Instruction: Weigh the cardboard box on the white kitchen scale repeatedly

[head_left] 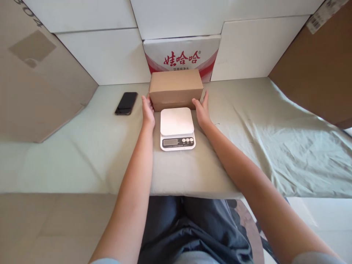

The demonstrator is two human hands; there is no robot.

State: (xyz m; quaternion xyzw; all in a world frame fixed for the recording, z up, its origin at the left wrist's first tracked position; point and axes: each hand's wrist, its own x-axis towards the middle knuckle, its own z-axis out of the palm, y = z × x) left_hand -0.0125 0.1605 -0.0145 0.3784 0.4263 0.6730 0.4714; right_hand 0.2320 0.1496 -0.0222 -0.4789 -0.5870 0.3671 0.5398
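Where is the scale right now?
In the head view, the scale sits near the middle on the cloth, between the left hand and the right hand, on the near side of the small box.

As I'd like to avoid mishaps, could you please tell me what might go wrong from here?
The brown cardboard box is right behind the digital kitchen scale and could knock it if pulled forward. With the left grip and right grip at its ends, uneven lifting might tilt it. The smartphone, left of the left grip, could get nudged.
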